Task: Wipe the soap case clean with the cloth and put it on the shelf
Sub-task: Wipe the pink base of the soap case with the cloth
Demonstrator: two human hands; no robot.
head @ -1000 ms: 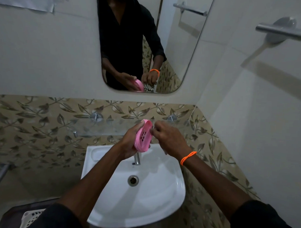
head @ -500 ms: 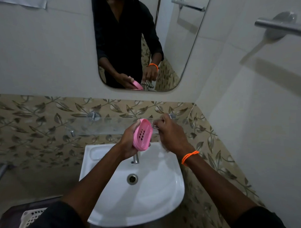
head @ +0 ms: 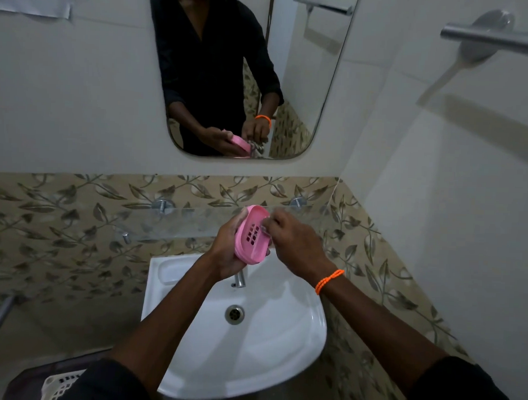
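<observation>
1. The left hand [head: 225, 252] grips the pink soap case [head: 252, 234] at frame centre, above the sink [head: 297, 335]; its slotted inside now faces the camera more openly than a second ago.
2. The right hand [head: 291, 239] has moved onto the case's right rim, fingers curled; the cloth [head: 256, 146] it pinches shows only in the mirror [head: 305, 81].
3. The glass shelf [head: 172, 220] sits just behind.

Pink soap case [head: 253, 234] gripped from behind by left hand [head: 226, 252], tilted, slotted inside facing the camera, above the tap at the back edge of the white sink [head: 284, 350]. Right hand [head: 294, 244] pinching a mostly hidden cloth [head: 267, 222] against its upper right rim. Glass shelf [head: 178, 223] just behind.
</observation>
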